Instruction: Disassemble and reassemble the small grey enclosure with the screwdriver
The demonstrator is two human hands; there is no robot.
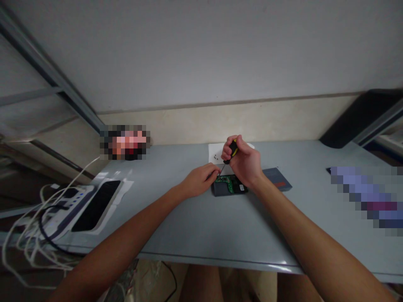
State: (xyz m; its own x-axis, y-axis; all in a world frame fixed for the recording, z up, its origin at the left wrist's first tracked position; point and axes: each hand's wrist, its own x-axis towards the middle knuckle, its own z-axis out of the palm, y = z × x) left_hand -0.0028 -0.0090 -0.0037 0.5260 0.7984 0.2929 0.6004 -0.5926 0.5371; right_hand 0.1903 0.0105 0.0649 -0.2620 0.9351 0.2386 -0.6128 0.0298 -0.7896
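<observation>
My right hand (244,161) is wrapped round the black and yellow handle of a screwdriver (233,149). The thin shaft slants down to the top left part of an opened electronic device (220,190). Inside its dark case a green circuit board (231,184) and a black part with a small white label show. At the device's upper left edge my left hand (200,179) is closed, its fingertips close to the screwdriver's tip. A flat grey panel (278,177) with a reddish-brown mark lies behind my right wrist, partly covered.
Several tiny dark screws (215,157) lie on white paper (214,149) behind the device. On the left are a black-screened phone (97,205), a power strip (74,203) and tangled white cables (19,247). A black cylinder (349,121) stands back right; blurred items lie at both sides.
</observation>
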